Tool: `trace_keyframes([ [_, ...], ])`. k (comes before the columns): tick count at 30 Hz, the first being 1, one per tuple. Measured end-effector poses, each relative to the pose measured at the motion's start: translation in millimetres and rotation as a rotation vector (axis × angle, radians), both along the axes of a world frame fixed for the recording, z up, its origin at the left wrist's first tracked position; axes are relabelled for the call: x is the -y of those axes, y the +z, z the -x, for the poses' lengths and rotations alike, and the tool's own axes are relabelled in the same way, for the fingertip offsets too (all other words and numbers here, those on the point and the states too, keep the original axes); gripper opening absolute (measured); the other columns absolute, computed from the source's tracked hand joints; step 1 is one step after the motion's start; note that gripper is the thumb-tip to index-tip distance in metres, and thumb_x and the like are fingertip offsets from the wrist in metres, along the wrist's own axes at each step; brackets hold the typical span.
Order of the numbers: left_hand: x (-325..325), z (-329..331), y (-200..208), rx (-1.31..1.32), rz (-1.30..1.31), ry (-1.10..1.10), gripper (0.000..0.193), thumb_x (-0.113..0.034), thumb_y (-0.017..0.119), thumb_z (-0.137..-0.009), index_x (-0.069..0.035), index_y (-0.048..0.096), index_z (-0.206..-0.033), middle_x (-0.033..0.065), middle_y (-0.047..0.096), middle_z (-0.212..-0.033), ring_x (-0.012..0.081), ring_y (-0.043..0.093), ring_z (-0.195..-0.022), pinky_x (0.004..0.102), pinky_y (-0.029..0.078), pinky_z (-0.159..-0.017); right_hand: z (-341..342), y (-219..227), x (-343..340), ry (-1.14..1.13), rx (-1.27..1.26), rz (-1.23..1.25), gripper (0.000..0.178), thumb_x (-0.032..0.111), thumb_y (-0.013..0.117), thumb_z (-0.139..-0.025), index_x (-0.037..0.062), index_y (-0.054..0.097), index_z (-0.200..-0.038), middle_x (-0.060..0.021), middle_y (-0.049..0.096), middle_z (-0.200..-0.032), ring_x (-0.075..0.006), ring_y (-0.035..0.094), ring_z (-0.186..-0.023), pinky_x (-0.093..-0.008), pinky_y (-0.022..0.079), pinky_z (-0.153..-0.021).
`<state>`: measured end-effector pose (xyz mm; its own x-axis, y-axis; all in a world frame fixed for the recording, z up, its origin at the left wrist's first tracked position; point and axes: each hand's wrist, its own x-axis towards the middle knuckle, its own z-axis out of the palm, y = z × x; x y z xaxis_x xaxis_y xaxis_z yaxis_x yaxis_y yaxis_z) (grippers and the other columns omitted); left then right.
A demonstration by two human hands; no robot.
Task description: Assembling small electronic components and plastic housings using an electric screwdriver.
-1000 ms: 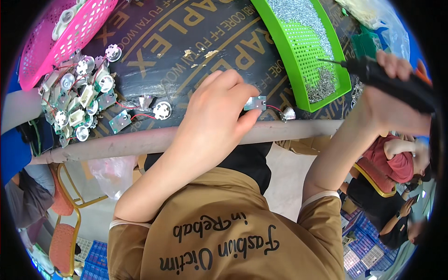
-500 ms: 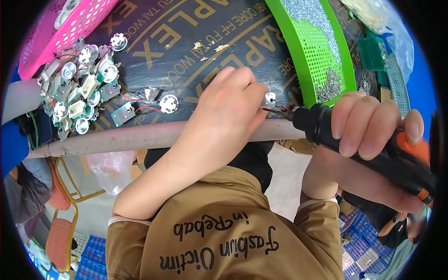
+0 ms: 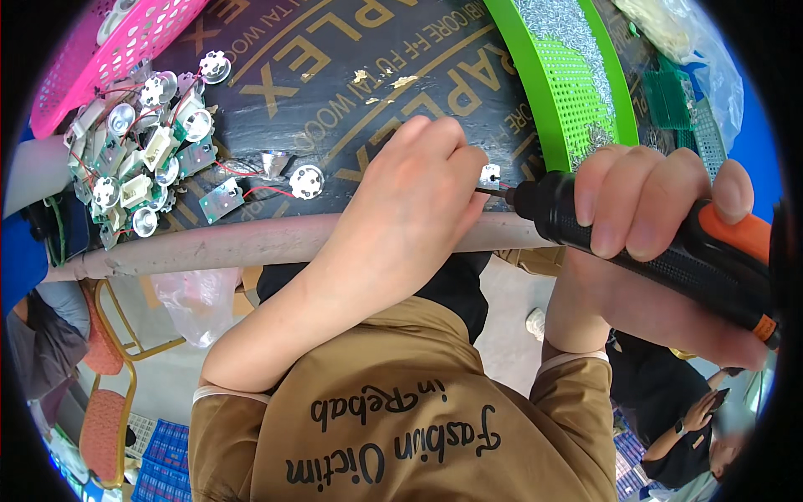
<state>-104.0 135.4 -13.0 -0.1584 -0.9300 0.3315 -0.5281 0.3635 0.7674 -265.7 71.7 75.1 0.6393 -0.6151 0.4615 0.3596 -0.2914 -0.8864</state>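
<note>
My right hand [image 3: 661, 205] is wrapped round a black electric screwdriver [image 3: 548, 209] with an orange lever on its side. The thin bit points left and reaches the fingertips of my left hand [image 3: 414, 188]. Those fingers are closed together, back of the hand upward, and hide most of what they hold near the table's front edge. Beside the fingertips a small white-and-silver part [image 3: 491, 176] shows. To the left lie a small green circuit board [image 3: 222, 202] and, joined to it by a red wire, a round white disc [image 3: 306, 181]. A small clear lens cup [image 3: 273, 163] sits close by.
A heap of circuit boards, lenses and wires [image 3: 138, 167] lies at the left, under a pink perforated basket [image 3: 138, 58]. A green tray [image 3: 544, 109] of small screws stands behind my right hand. Green boards [image 3: 669, 96] lie further right. Another person [image 3: 682, 410] is at lower right.
The screwdriver and my right hand have shifted slightly left, with the bit closer in at my left fingertips. My left hand has barely moved. The person at lower right shows more fully.
</note>
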Motion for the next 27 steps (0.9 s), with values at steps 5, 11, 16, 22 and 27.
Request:
trace_keyframes([
  [5, 0.5, -0.2, -1.4, 0.009, 0.0, -0.022, 0.017, -0.004, 0.071, -0.076, 0.001, 0.059, -0.087, 0.0132, 0.052, -0.091, 0.0313, 0.052, -0.091, 0.0397, 0.047, -0.08, -1.0, 2.8, 3.9, 0.038, -0.081, 0.084, 0.093, 0.085, 0.063, -0.067, 0.0125, 0.049, -0.123, -0.0016, 0.056, -0.079, -0.0161, 0.057, -0.062, -0.0318, 0.044, -0.06],
  [11, 1.8, 1.3, -0.7, 0.026, -0.007, -0.028, 0.014, -0.003, 0.071, -0.074, 0.001, 0.061, -0.082, 0.0128, 0.053, -0.087, 0.0318, 0.053, -0.089, 0.0401, 0.047, -0.078, -7.5, 3.0, 9.4, 0.181, -0.059, 0.079, 0.093, 0.087, 0.066, -0.06, 0.0141, 0.046, -0.114, -0.0021, 0.059, -0.082, -0.0164, 0.058, -0.062, -0.0328, 0.046, -0.061],
  [16, 1.9, 3.5, -3.3, 0.048, 0.015, -0.016, 0.013, -0.006, 0.073, -0.074, 0.0, 0.063, -0.08, 0.0132, 0.055, -0.086, 0.0318, 0.054, -0.089, 0.0395, 0.047, -0.079, -11.9, 3.7, 5.7, 0.185, -0.055, 0.066, 0.095, 0.087, 0.068, -0.057, 0.0117, 0.047, -0.111, -0.0046, 0.059, -0.081, -0.0202, 0.058, -0.06, -0.0352, 0.047, -0.06],
  [22, 2.6, 4.9, -1.1, 0.077, 0.028, 0.006, 0.014, -0.007, 0.073, -0.074, 0.0, 0.063, -0.08, 0.013, 0.056, -0.086, 0.031, 0.055, -0.089, 0.0386, 0.047, -0.081, -4.9, 2.8, 8.5, 0.118, -0.115, 0.123, 0.097, 0.093, 0.057, -0.06, 0.011, 0.046, -0.109, -0.0029, 0.056, -0.075, -0.0184, 0.054, -0.055, -0.0347, 0.046, -0.057],
  [27, 2.9, 0.5, -0.2, 0.074, 0.029, 0.024, 0.014, -0.007, 0.073, -0.074, 0.0, 0.062, -0.081, 0.0132, 0.056, -0.086, 0.0313, 0.055, -0.089, 0.0392, 0.047, -0.081, -5.5, -17.3, 8.9, -0.014, 0.068, 0.094, 0.101, 0.097, 0.047, -0.061, 0.01, 0.048, -0.113, -0.0014, 0.053, -0.071, -0.0164, 0.05, -0.052, -0.0333, 0.042, -0.052],
])
